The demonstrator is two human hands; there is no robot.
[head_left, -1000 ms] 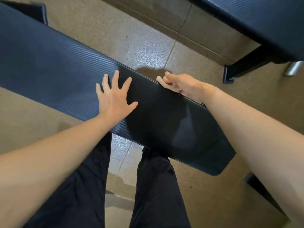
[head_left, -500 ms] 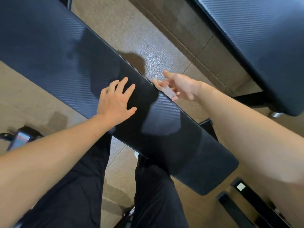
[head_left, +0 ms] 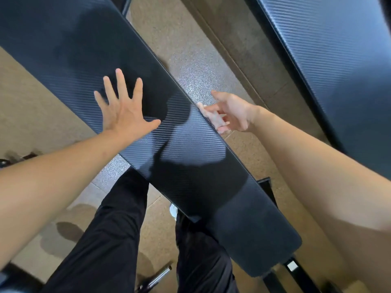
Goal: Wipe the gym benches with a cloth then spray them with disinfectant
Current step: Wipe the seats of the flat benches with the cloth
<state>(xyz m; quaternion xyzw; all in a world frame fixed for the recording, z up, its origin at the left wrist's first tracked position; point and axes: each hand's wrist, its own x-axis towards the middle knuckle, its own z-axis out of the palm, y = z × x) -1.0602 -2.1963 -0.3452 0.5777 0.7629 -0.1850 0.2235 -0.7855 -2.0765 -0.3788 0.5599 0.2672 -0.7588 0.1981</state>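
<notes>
Left hand (head_left: 124, 115): flat on top of the bench (head_left: 190, 155), near its near long edge, palm down, fingers straight and spread wide, holding nothing.
Right hand (head_left: 230, 112): at the far long edge of the bench, fingertips touching that edge, thumb sticking out; blurry, so cannot tell if gripping the edge or only touching it.
Bench: long and dark with a fine woven pattern, running from the top left of the view down to the bottom right; rounded end at the bottom right; dark shadows on its top.
Second bench (head_left: 338, 60): same dark pad, at the top right, well apart from the first, with floor between them.
Legs (head_left: 105, 229): in black trousers, by the near long edge of the bench.
Shoe (head_left: 173, 210): a bit of white, peeking out at the near long edge.
Floor (head_left: 190, 49): tan and speckled, with darker patches at the bottom left.
</notes>
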